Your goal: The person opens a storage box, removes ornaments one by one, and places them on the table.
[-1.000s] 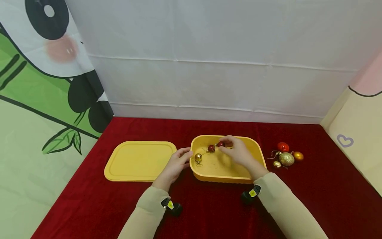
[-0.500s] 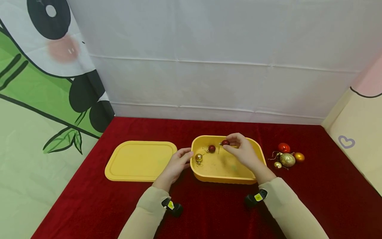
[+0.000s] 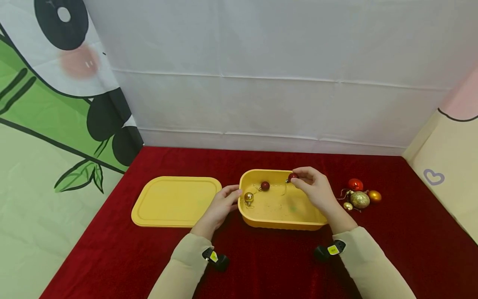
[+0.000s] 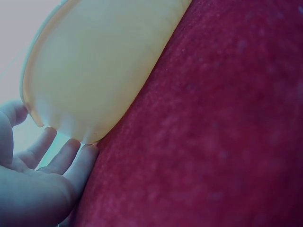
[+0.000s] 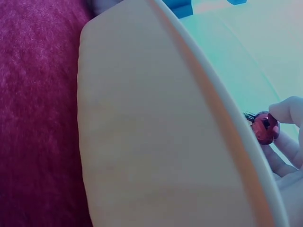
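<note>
A yellow plastic box point(image 3: 274, 224) stands on the red cloth. My left hand point(image 3: 220, 205) is at its left end, and in the left wrist view the fingertips point(image 4: 72, 144) rest against the outer wall with the thumb up by the rim. With thumb and fingers my right hand point(image 3: 315, 189) pinches a dark red bauble point(image 5: 266, 128) over the box's right half, its cap and gold string pointing left. Inside the box lie another dark red bauble point(image 3: 264, 186) and a small gold bauble point(image 3: 249, 197), both toward the left.
Left of the box lies its flat yellow lid point(image 3: 175, 202). To the right, a bright red bauble point(image 3: 355, 185), a glittery gold bauble point(image 3: 360, 199), an orange-gold bauble point(image 3: 374, 196) and a small gold one point(image 3: 347, 206) cluster on the cloth. A white curtain point(image 3: 261, 108) hangs behind.
My right hand has moved rightward inside the box with the dark red bauble, lifting it so its string hangs down. My left hand has stayed at the box's left end.
</note>
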### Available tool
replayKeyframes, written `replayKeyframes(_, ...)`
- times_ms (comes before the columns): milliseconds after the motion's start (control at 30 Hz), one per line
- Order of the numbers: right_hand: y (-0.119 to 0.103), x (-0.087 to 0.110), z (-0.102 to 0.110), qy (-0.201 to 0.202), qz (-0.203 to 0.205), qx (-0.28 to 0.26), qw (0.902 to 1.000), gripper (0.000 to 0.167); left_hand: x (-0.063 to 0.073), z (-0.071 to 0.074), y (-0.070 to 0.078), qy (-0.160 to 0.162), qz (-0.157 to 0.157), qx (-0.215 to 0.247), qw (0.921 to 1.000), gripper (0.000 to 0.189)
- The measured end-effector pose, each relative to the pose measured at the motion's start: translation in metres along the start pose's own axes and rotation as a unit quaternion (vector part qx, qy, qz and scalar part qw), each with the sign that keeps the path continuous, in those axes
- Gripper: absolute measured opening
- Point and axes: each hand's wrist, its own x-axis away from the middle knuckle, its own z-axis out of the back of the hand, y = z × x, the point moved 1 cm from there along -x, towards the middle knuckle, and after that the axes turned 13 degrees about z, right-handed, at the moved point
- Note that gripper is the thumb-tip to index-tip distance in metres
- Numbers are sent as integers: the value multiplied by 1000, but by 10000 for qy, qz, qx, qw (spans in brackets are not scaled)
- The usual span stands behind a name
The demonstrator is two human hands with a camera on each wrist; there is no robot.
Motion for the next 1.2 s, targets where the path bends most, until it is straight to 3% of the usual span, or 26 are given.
replayKeyframes(633,8,20,29,662,-3,-400,9970,39,-2,0,-1,18,106,-1,9999,41)
replayKeyframes(933,7,28,43,1023,-14,-771,9918,17,-2,1,-2,7,32,-47,10000,43)
replayKeyframes(1200,10,30,53,1188,49,-1176,9859,19,-2,1,-1,-7,39,-57,10000,42)
